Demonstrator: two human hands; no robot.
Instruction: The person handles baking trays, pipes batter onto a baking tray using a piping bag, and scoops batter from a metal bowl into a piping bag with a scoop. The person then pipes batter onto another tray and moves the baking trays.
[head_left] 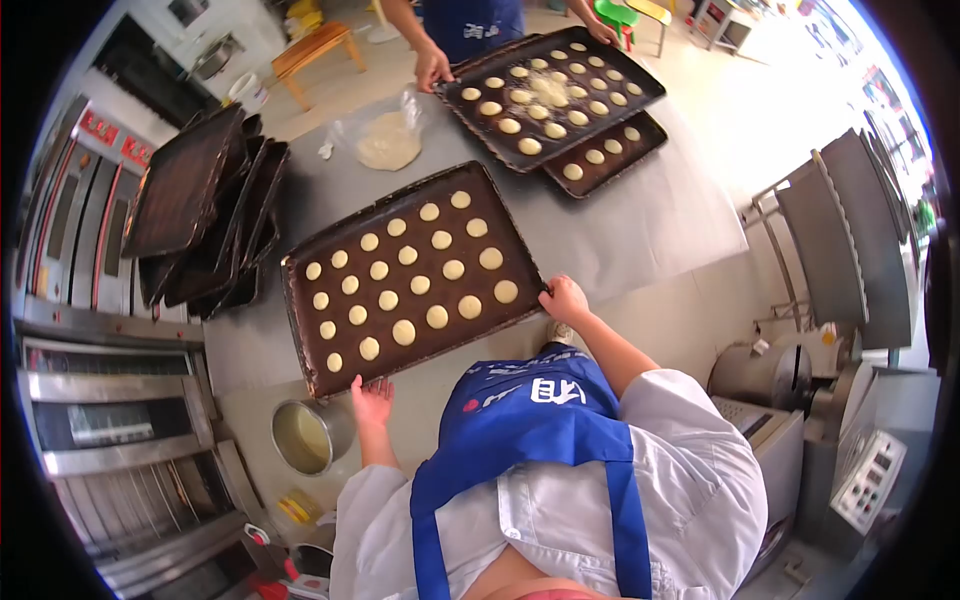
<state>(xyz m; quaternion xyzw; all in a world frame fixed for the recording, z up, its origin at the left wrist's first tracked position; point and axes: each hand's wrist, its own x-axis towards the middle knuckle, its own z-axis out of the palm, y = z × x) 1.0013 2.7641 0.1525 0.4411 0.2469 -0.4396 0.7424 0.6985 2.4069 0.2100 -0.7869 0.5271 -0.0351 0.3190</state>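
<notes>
A dark baking tray (440, 345) with rows of round, pale batter mounds (403, 332) lies at an angle on the metal table, its near edge toward me. My right hand (565, 298) is closed on the tray's near right corner. At the near left edge, my left hand (372, 402) has its fingers apart, their tips against or just beside the rim; whether they bear any of its weight I cannot tell. Across the table, another person's hands (433, 68) hold a second tray (480, 135) of mounds with a scattered yellowish patch in its middle.
A third tray (610, 175) sits partly under the co-worker's tray. Dough-like material in a plastic bag (390, 140) lies on the table (640, 235). Empty trays (180, 190) are stacked at left, near ovens (110, 420). A metal pot (312, 437) stands below my left hand.
</notes>
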